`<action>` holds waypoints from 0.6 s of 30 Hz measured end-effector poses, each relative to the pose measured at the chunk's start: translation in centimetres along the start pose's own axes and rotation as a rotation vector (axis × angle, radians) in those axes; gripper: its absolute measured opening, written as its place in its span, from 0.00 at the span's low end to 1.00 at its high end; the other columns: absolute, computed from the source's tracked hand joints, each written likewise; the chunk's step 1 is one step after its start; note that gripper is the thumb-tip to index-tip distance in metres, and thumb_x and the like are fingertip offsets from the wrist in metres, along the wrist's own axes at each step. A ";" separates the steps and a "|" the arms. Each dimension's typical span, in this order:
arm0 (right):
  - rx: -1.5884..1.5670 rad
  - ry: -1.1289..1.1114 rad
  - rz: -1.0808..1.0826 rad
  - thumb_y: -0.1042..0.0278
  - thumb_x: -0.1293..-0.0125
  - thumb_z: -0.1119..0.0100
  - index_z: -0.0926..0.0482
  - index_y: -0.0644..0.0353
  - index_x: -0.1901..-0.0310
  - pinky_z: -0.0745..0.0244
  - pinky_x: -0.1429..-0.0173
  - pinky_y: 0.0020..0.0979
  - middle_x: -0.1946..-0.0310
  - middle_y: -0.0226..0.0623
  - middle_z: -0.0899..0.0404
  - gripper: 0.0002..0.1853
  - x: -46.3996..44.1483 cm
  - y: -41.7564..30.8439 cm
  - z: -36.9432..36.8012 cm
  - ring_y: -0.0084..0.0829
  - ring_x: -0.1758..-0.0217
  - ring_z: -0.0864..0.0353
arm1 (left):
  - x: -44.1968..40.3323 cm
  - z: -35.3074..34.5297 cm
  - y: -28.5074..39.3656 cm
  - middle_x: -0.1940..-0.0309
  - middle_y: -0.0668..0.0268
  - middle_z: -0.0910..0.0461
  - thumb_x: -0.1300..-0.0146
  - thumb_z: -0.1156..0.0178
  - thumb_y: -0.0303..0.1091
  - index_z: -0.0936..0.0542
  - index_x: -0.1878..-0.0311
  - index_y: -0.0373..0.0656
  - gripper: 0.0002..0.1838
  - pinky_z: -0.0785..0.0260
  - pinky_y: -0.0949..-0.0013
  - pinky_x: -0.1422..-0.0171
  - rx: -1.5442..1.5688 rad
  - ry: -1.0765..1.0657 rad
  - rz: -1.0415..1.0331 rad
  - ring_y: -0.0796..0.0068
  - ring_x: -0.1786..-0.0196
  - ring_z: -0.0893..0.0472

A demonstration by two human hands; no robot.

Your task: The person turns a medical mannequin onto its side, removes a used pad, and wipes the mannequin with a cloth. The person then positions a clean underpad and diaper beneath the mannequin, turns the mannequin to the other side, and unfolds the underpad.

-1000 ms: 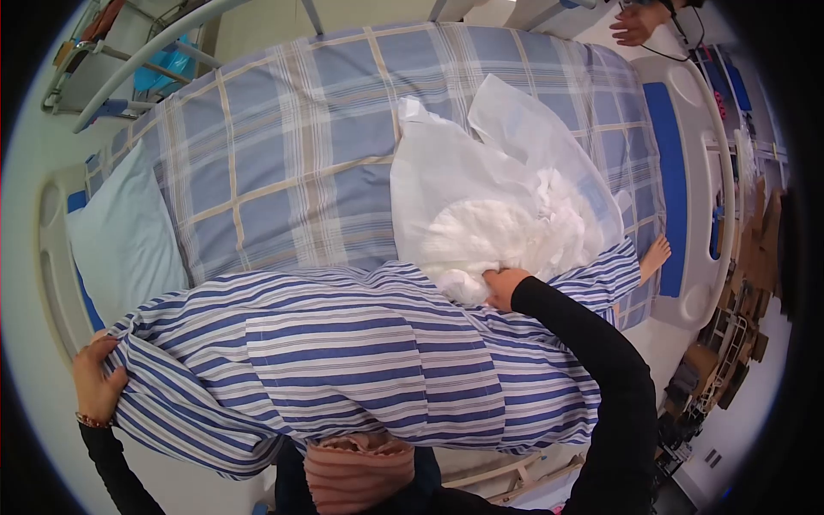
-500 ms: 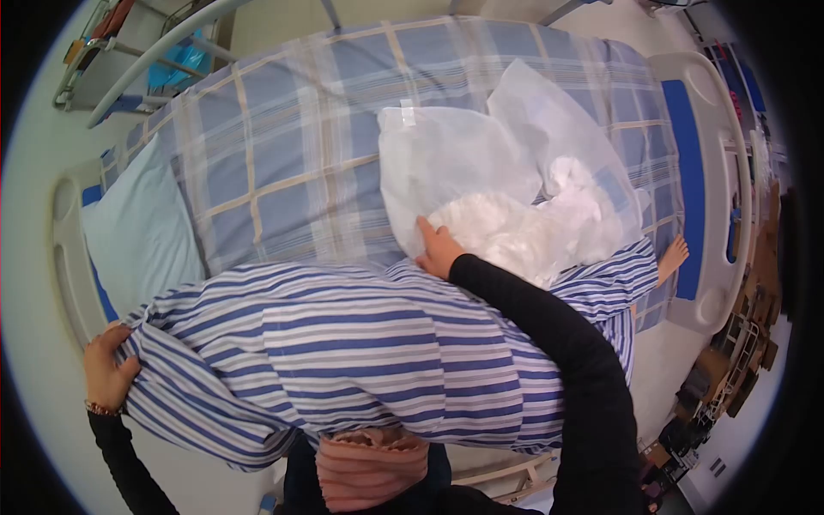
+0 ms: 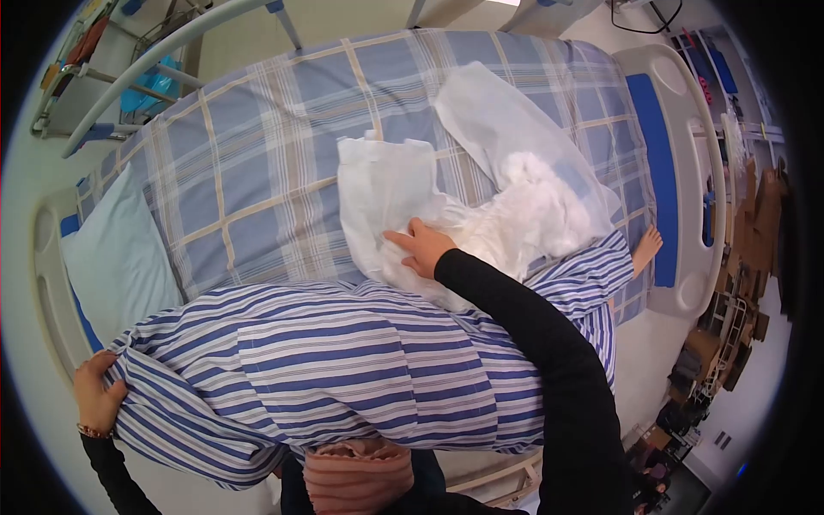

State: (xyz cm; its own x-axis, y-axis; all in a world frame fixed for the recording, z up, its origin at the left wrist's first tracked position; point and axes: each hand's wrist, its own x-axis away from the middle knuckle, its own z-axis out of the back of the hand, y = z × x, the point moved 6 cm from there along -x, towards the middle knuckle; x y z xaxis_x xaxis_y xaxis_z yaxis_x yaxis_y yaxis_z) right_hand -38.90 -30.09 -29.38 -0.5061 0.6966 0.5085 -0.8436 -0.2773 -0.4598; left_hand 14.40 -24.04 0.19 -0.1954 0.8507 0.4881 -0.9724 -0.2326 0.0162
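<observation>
Nearest, the shoulder end of the striped clothing [image 3: 322,365] is being touched by the half-curled left hand [image 3: 99,390], though whether it is being gripped cannot be told. Farther across, the right hand [image 3: 424,250] is being held loosely open, with a flap of the white pad [image 3: 481,227] being touched by its fingertips; the fluffy bulk is lying toward the bare foot [image 3: 648,249], over the checked bedspread [image 3: 283,167].

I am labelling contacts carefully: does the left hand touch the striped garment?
Touching: the head view shows the left hand grasping the striped garment, cloth gathered at its fingers.
</observation>
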 end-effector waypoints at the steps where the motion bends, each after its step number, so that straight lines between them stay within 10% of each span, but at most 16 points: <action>1: -0.067 -0.013 -0.030 0.62 0.41 0.37 0.33 0.39 0.34 0.28 0.45 0.41 0.50 0.47 0.32 0.31 0.4 0.2 0.2 0.47 0.49 0.25 | 0.0 -0.1 -0.4 0.53 0.51 0.19 0.65 0.42 0.33 0.19 0.57 0.34 0.25 0.34 0.58 0.40 0.001 0.007 -0.002 0.50 0.50 0.24; 7: -0.480 0.324 -0.023 0.70 0.35 0.43 0.23 0.60 0.46 0.24 0.56 0.28 0.56 0.42 0.22 0.16 7.4 1.9 10.1 0.31 0.58 0.20 | -0.2 -0.4 -0.9 0.58 0.49 0.18 0.64 0.42 0.34 0.19 0.58 0.33 0.25 0.32 0.57 0.42 0.054 0.034 -0.034 0.48 0.52 0.21; 11: -0.797 0.269 -0.468 0.64 0.30 0.50 0.21 0.61 0.53 0.25 0.65 0.22 0.65 0.33 0.19 0.12 16.7 6.5 13.1 0.21 0.67 0.20 | -0.3 -0.4 -1.1 0.61 0.48 0.18 0.65 0.41 0.35 0.18 0.60 0.33 0.25 0.30 0.57 0.44 0.063 0.055 -0.017 0.47 0.54 0.20; 18: 0.297 0.369 -0.662 0.76 0.40 0.48 0.21 0.53 0.57 0.27 0.46 0.41 0.59 0.39 0.20 0.11 21.2 17.8 16.6 0.44 0.49 0.23 | -0.7 -0.7 -1.7 0.63 0.48 0.17 0.66 0.41 0.33 0.18 0.61 0.32 0.24 0.28 0.58 0.47 0.094 0.056 0.004 0.49 0.56 0.19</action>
State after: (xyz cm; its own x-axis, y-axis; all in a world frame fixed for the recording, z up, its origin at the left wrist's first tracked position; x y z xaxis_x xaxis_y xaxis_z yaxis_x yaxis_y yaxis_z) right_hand -67.60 -31.27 -14.69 0.1620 0.9365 0.3111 -0.9859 0.1405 0.0904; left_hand 16.12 -23.90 -0.80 -0.2091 0.8741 0.4385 -0.9558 -0.2774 0.0971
